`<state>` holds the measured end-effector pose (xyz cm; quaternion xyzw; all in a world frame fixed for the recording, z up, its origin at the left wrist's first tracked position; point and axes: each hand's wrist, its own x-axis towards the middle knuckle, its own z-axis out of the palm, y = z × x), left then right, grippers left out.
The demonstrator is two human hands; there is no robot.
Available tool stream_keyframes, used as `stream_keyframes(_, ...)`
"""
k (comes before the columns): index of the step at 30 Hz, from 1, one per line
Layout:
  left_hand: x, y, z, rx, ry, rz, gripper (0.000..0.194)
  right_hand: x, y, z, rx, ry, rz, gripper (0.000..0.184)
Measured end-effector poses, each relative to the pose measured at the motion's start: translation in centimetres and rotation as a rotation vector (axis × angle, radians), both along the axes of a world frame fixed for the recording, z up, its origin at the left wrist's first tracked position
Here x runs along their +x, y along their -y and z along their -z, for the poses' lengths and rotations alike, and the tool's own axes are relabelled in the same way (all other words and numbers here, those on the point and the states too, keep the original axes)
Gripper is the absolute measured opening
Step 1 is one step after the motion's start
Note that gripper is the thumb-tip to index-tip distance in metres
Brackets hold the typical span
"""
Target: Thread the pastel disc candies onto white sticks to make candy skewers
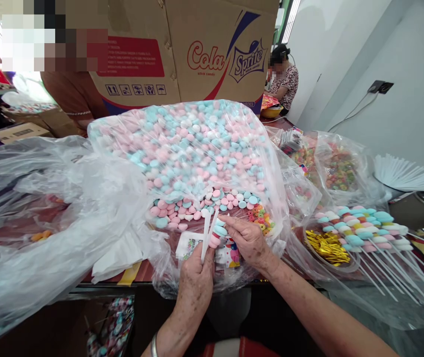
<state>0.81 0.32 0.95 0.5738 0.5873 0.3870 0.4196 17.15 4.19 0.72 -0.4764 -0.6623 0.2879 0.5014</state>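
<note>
My left hand (197, 277) is closed around white plastic sticks (207, 233) that point up. Beside them is a short stack of round pink and blue candies (217, 234), seemingly threaded on a stick. At the stack's top, the thumb and fingers of my right hand (251, 243) are pinched together on a candy; its exact shape is hidden. Just beyond lie loose pink, white and blue candies (176, 213), spilling from a large clear bag (271, 168) full of them. Small ring-shaped candies (260, 218) sit past my right hand. Printed packets (230, 253) lie under my hands.
At right, a clear bowl (349, 267) holds gold twist ties (327, 248) beside several candy skewers (375, 230). A fan of white sticks (407, 173) is behind. Crumpled plastic (115, 198) covers the left; a large carton (212, 54) stands at the back. Another person (289, 82) sits beyond.
</note>
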Motion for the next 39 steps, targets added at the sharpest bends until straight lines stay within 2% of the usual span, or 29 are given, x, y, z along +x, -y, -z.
stream_keyframes(5,0.2,-1.0,-1.2,0.000,-0.021,0.028,0.039,0.2,0.2,-1.0,-0.090,-0.133,0.017,0.034)
stream_keyframes(7,0.3,-1.2,-1.7,-0.013,0.005,0.043,0.042,0.1,0.3,-1.4,-0.108,-0.268,-0.028,0.044)
stream_keyframes(10,0.5,-1.2,-1.6,-0.073,0.080,0.052,0.043,-0.3,0.4,-1.5,-0.162,-0.468,-0.148,0.068)
stream_keyframes(13,0.6,-0.9,-1.1,-0.148,0.200,0.052,0.045,-0.6,0.5,-1.2,-0.206,-0.562,-0.147,0.078)
stream_keyframes(19,1.0,0.0,-0.8,-0.298,0.468,0.054,0.037,-0.5,0.6,-0.7,-0.206,-0.557,-0.105,0.066)
stream_keyframes(25,1.4,0.5,-1.4,-0.350,0.523,-0.001,0.032,-0.7,0.4,-0.3,-0.165,-0.561,-0.013,0.051)
stream_keyframes(30,1.2,0.6,-1.7,-0.325,0.415,0.019,0.043,-1.0,0.6,-1.1,-0.172,-0.624,-0.008,0.047)
stream_keyframes(34,1.0,0.0,-1.8,-0.261,0.324,0.033,0.046,-1.7,1.0,-2.2,-0.178,-0.769,-0.093,0.065)
stream_keyframes(36,0.9,-0.3,-1.9,-0.227,0.272,0.072,0.047,-1.8,1.3,-2.9,-0.199,-0.783,-0.099,0.059)
stream_keyframes(39,0.6,-0.5,-2.0,-0.181,0.217,0.068,0.046,-0.1,1.9,-4.4,-0.180,-0.757,-0.009,0.046)
